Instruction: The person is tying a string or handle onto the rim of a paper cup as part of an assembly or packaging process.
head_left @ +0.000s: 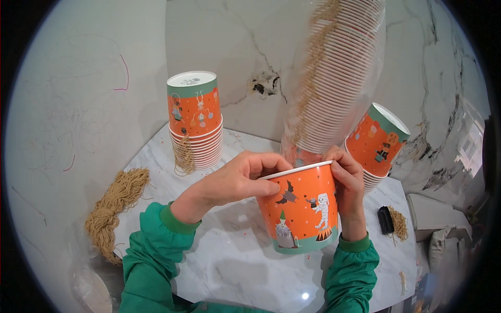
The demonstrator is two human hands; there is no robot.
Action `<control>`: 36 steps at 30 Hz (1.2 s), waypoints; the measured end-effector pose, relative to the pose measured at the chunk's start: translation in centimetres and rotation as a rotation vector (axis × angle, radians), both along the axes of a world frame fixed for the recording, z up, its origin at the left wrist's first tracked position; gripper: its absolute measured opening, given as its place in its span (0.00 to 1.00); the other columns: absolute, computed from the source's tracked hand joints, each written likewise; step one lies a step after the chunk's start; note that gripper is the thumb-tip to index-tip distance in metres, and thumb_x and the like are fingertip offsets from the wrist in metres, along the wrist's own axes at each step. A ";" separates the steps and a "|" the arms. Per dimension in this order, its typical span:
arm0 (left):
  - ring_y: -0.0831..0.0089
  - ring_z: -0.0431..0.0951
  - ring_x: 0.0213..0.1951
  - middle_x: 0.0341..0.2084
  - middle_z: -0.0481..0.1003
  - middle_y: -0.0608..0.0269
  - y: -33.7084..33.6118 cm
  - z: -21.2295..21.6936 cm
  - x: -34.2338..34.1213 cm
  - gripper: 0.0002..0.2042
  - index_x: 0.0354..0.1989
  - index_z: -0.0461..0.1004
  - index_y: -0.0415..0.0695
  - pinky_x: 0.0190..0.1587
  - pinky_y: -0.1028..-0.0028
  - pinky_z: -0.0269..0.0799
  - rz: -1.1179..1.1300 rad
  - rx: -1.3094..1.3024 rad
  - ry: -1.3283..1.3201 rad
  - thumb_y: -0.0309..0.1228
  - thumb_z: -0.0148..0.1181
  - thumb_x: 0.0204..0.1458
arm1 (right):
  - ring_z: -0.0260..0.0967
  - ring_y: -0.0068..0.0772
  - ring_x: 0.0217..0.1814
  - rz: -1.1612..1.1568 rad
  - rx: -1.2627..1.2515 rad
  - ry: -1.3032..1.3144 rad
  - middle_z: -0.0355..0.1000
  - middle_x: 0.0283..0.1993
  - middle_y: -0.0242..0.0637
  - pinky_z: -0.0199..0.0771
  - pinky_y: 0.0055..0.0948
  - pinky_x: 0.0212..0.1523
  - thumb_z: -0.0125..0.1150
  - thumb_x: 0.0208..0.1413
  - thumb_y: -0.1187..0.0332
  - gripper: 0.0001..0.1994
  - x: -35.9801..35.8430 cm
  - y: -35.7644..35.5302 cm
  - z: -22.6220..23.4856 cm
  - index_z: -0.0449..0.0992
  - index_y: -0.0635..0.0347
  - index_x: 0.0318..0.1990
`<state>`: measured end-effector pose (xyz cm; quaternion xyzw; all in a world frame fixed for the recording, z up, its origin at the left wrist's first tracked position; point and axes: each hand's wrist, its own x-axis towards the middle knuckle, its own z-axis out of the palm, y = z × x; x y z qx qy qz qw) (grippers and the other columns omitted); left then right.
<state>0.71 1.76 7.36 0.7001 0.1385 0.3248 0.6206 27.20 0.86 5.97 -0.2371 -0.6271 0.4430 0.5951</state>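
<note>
Between my hands, above the marble-patterned table [224, 261], is an orange paper bucket [300, 208] with a white rim and a green band round its base. A bat, a mummy and a bearded figure with a tombstone are printed on it. It is tilted a little, its mouth up and its inside mostly hidden from view. My left hand [242, 180] grips the left of the rim, thumb outside and fingers over the edge. On the right, my right hand [348, 185] closes round the rim and side.
Upside-down bucket stacks stand at the back left [193, 115] and back right [380, 140]. A tall bagged stack of white-rimmed buckets [339, 78] rises between them. Tan string hanks [116, 208] lie at the left edge; a black clip-like object [385, 220] with tan string is at right.
</note>
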 end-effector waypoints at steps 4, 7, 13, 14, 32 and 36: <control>0.82 0.75 0.45 0.42 0.77 0.67 -0.7 0.3 0.6 0.13 0.50 0.74 0.38 0.48 0.77 0.71 0.020 -0.105 0.007 0.23 0.58 0.56 | 0.66 0.19 0.37 -0.055 0.014 -0.138 0.68 0.40 0.30 0.64 0.18 0.40 0.55 0.62 0.72 0.07 0.6 -0.1 -0.1 0.74 0.67 0.41; 0.82 0.75 0.42 0.41 0.77 0.68 -0.6 -0.4 1.1 0.11 0.48 0.74 0.38 0.47 0.78 0.72 0.135 -0.161 -0.036 0.23 0.59 0.56 | 0.67 0.35 0.49 -0.574 0.384 -0.515 0.67 0.45 0.40 0.67 0.31 0.52 0.57 0.58 0.76 0.12 -0.4 -0.1 0.4 0.73 0.67 0.50; 0.82 0.76 0.42 0.40 0.76 0.67 -2.0 0.0 2.1 0.11 0.49 0.72 0.38 0.43 0.77 0.75 0.443 -0.128 -0.148 0.23 0.59 0.57 | 0.65 0.47 0.48 -0.799 0.678 -0.783 0.66 0.47 0.47 0.68 0.38 0.48 0.65 0.47 0.82 0.17 -4.4 -6.6 3.2 0.74 0.67 0.47; 0.82 0.75 0.42 0.41 0.76 0.67 -2.3 -0.1 2.2 0.12 0.50 0.71 0.37 0.46 0.77 0.73 0.467 -0.112 -0.198 0.21 0.58 0.57 | 0.65 0.47 0.48 -0.787 0.710 -0.793 0.67 0.48 0.47 0.67 0.39 0.47 0.66 0.46 0.82 0.18 -4.9 -6.7 2.8 0.74 0.66 0.47; 0.77 0.76 0.50 0.48 0.75 0.64 -3.3 -0.6 2.1 0.19 0.54 0.70 0.38 0.56 0.72 0.72 0.192 -0.280 -0.260 0.21 0.62 0.53 | 0.64 0.34 0.52 -0.177 0.322 -0.518 0.64 0.47 0.37 0.68 0.28 0.51 0.67 0.49 0.79 0.19 -1.7 -4.0 2.8 0.79 0.60 0.51; 0.77 0.76 0.50 0.48 0.75 0.64 -3.5 -0.1 1.9 0.19 0.53 0.71 0.37 0.56 0.72 0.73 0.179 -0.267 -0.247 0.21 0.63 0.52 | 0.65 0.31 0.50 -0.138 0.348 -0.545 0.64 0.47 0.36 0.70 0.25 0.48 0.66 0.50 0.80 0.19 -1.4 -4.0 2.8 0.79 0.60 0.51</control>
